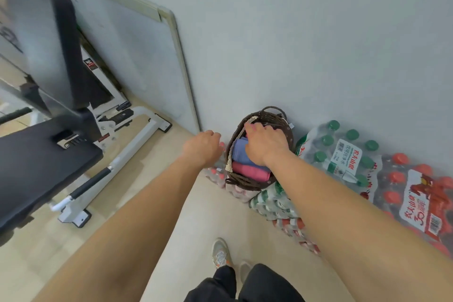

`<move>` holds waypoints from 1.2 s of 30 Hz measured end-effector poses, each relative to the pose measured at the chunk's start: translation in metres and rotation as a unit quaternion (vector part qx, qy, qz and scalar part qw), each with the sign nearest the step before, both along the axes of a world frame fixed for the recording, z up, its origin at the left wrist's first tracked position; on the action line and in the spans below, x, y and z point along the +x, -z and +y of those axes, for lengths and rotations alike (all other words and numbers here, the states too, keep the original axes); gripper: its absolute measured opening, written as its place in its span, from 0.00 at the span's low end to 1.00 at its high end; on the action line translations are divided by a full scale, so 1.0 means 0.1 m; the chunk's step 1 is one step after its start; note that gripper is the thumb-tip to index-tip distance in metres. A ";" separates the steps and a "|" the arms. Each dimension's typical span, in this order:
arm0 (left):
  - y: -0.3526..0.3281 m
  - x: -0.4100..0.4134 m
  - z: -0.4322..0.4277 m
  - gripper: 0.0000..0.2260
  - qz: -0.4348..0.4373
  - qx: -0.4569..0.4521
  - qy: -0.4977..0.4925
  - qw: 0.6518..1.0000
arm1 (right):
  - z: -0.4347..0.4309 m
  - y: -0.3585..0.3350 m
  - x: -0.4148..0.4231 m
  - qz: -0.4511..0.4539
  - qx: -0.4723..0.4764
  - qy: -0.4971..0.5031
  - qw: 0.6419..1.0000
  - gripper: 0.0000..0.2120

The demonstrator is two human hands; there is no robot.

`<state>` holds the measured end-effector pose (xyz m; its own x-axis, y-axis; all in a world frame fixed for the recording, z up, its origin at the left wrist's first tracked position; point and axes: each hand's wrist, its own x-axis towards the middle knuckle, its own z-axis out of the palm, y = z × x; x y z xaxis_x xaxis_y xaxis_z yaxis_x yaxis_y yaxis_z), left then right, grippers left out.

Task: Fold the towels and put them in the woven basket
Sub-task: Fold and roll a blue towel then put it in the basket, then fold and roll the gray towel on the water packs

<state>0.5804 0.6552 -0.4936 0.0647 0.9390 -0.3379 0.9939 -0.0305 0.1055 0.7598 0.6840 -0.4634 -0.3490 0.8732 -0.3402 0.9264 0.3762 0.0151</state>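
Observation:
A dark brown woven basket (239,183) stands on packs of bottled water by the wall. Inside it lie a folded blue towel (239,153) and, nearer to me, a folded pink towel (247,171). My right hand (266,143) reaches into the basket from above, palm down, over the far end of the blue towel; what its fingers touch is hidden. My left hand (202,148) hovers just left of the basket's rim, fingers curled downward, with nothing visible in it.
Shrink-wrapped packs of green-capped bottles (343,152) and red-capped bottles (416,193) line the wall on the right. A whiteboard (137,61) leans on the wall at the left. A black-padded exercise bench (49,154) with a white frame stands at left. My shoes (220,252) are on the pale floor.

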 end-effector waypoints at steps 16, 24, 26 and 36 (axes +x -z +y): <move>-0.72 -1.31 -2.23 0.17 -0.022 -0.005 -0.369 0.929 | -1.05 -0.68 -1.74 0.041 -0.002 -0.272 0.962 0.21; -0.82 -2.06 -3.67 0.17 -0.045 0.016 -0.537 0.842 | -2.17 -0.85 -2.97 0.056 0.001 -0.411 0.910 0.19; -0.84 -2.25 -4.03 0.17 -0.042 0.018 -0.557 0.829 | -2.50 -0.87 -3.30 0.056 0.004 -0.438 0.897 0.19; -0.95 -3.44 -5.90 0.21 -0.049 0.010 -0.656 0.753 | -4.28 -0.97 -4.96 0.050 -0.006 -0.540 0.840 0.21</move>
